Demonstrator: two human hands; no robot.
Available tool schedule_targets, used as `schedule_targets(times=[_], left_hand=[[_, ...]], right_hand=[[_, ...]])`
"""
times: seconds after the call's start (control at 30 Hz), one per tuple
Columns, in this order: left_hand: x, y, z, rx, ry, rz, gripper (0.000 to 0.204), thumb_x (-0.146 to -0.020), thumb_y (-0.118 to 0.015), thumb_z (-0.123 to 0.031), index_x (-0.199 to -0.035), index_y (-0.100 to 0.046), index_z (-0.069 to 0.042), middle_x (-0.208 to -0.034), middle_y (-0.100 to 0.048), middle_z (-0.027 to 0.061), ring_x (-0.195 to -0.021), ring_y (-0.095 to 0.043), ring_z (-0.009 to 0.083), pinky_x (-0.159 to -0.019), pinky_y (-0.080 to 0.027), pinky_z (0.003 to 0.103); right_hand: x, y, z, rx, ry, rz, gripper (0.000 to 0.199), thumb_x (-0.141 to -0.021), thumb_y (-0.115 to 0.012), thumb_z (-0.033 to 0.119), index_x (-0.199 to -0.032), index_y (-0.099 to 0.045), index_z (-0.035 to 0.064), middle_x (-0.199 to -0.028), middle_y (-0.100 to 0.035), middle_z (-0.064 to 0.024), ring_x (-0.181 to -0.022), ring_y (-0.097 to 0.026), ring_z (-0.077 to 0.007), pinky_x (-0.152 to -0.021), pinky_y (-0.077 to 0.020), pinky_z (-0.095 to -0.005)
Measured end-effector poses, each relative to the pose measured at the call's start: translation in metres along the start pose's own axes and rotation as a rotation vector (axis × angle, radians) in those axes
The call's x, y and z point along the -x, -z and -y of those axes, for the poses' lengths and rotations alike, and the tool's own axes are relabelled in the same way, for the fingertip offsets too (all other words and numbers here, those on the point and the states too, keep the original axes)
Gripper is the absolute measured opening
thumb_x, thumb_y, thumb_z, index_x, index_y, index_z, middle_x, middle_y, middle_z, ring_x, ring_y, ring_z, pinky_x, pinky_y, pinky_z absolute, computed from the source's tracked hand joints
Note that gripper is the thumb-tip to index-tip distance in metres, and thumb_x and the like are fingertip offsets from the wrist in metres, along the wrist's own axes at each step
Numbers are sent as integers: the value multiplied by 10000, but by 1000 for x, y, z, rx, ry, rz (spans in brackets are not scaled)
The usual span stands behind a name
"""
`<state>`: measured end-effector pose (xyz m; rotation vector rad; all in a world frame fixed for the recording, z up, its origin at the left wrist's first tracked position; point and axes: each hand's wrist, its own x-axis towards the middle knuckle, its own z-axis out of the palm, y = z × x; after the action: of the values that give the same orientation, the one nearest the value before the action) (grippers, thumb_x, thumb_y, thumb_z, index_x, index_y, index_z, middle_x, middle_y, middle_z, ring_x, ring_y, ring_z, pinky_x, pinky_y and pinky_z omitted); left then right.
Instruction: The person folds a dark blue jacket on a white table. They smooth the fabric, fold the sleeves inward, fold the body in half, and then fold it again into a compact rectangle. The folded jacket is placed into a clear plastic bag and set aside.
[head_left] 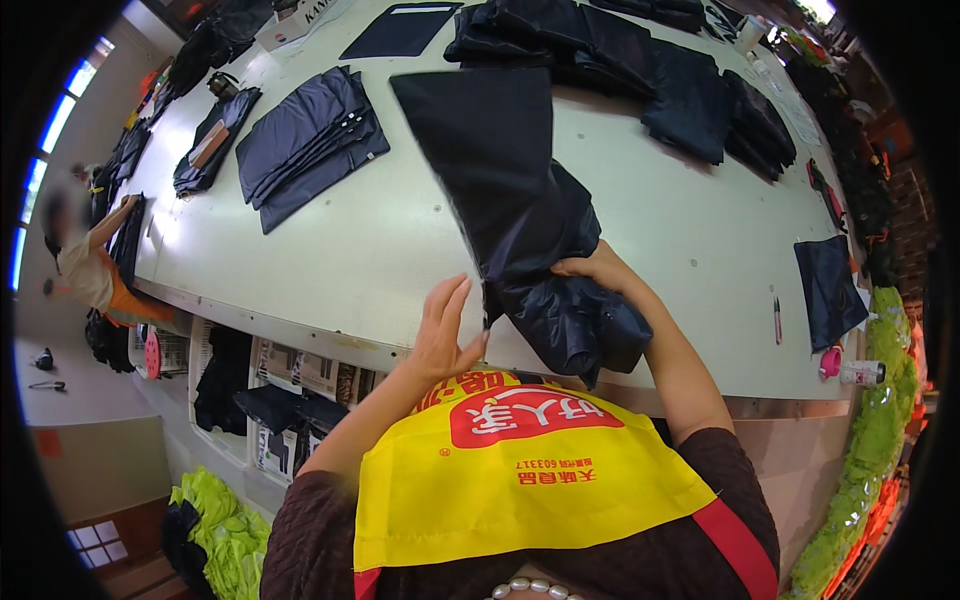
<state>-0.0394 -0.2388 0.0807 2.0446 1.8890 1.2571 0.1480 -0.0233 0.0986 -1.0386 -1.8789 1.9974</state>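
Gripping black cloth (500,170) at the desk's (680,240) near side

The bunched part of the cloth is pinched at its right by the right hand (605,272). The left hand (440,325) is held with fingers extended and thumb apart, just beside the cloth's left edge; whether contact is made cannot be told. A folded dark stack (315,145) is laid farther left, and a dark folded piece (830,292) is seen at right.

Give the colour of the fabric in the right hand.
The fabric in the right hand looks navy-black, best seen in the head view.
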Motion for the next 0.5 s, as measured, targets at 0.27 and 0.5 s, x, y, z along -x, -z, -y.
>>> schedule_targets(times=[0.27, 0.5], left_hand=[[-7, -31, 39, 123, 432, 142, 503, -700, -682, -124, -1158, -497, -27, -1085, -571, 210, -1016, -536, 400, -875, -440, 419], [-6, 1, -21, -314, 252, 709, 164, -711, -618, -109, -842, -580, -18, -812, -629, 182, -784, -620, 368, -700, -491, 443]], right_hand=[[17, -35, 4, -536, -90, 5, 515, -731, -733, 146, -1191, -565, -13, -1048, -654, -95, -950, -617, -231, -923, -449, -330], [20, -47, -2, -622, -56, -226, 472, -803, -658, 233, -1174, -565, -43, -1009, -661, -188, -974, -619, -329, -921, -443, -376]])
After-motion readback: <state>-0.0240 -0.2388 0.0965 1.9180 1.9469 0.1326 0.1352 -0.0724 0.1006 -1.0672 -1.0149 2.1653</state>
